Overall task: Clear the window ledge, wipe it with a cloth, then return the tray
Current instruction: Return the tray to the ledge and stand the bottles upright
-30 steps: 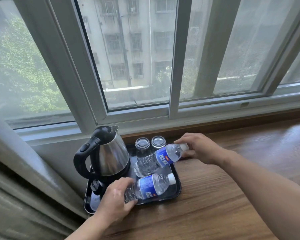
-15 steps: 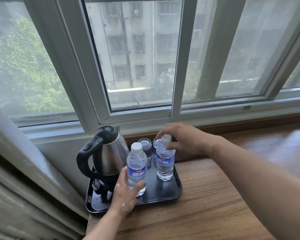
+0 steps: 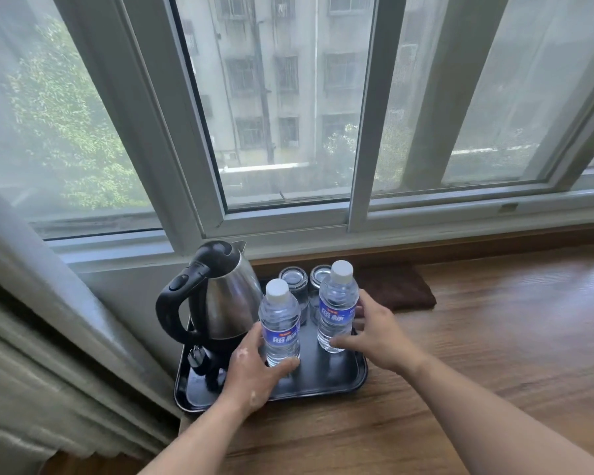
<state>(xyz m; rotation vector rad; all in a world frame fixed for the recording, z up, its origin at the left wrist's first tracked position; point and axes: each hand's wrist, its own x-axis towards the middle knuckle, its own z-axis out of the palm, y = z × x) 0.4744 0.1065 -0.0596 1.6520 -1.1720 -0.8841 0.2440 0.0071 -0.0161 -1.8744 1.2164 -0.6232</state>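
A black tray (image 3: 326,389) sits at the left end of the wooden ledge (image 3: 494,354). On it stand a steel kettle (image 3: 227,303) with a black handle, two upturned glasses (image 3: 294,281) and two upright water bottles with blue labels. My left hand (image 3: 254,371) curls around the base of the left bottle (image 3: 280,323). My right hand (image 3: 374,332) wraps the lower part of the right bottle (image 3: 336,306). A dark brown cloth (image 3: 398,286) lies folded on the ledge just behind and right of the tray.
The sliding window frame (image 3: 357,214) runs along the back of the ledge. A grey curtain (image 3: 31,354) hangs at the left, close to the tray's left edge. Bare wood stretches to the right of the tray.
Both bottles lay on their sides a second ago and now stand upright on the tray. My right hand slid from the right bottle's cap down to its body.
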